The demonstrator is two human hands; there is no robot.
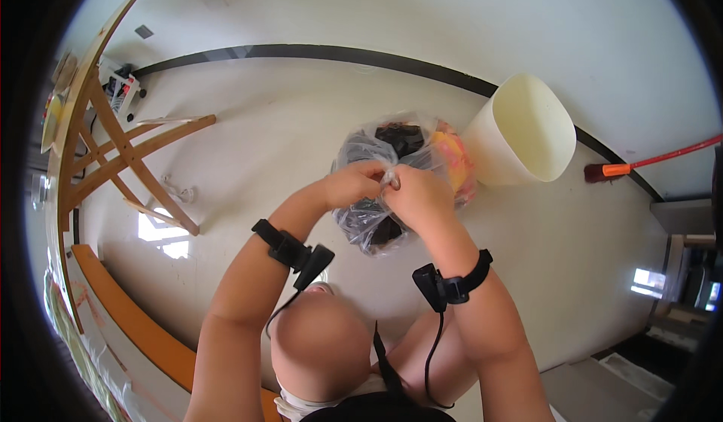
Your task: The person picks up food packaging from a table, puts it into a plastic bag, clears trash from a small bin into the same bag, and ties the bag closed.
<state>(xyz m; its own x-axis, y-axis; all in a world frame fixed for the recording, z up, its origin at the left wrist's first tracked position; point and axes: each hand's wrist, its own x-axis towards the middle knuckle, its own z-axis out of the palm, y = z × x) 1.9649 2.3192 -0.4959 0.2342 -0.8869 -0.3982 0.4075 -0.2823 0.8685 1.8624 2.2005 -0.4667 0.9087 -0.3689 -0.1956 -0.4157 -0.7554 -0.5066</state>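
Observation:
A clear plastic bag [354, 219] stands on the floor in front of me, filled with dark, orange and pink things that show through its film. Its gathered top is pinched between my two hands. My left hand [352, 184] has its fingers closed on the film at the neck. Right beside it, my right hand [419, 196] also closes on the bunched plastic, thumb and fingers together. Both hands nearly touch over the middle of the bag. Each forearm wears a black strap with a small device and a cable.
A cream, open-topped bin [486, 147] stands just right of the bag, against the wall. Farther right is a broom [608, 172] with dark bristles and a red handle. A wooden folding table [128, 151] stands at the left, with a white wheeled cart [124, 91] behind it.

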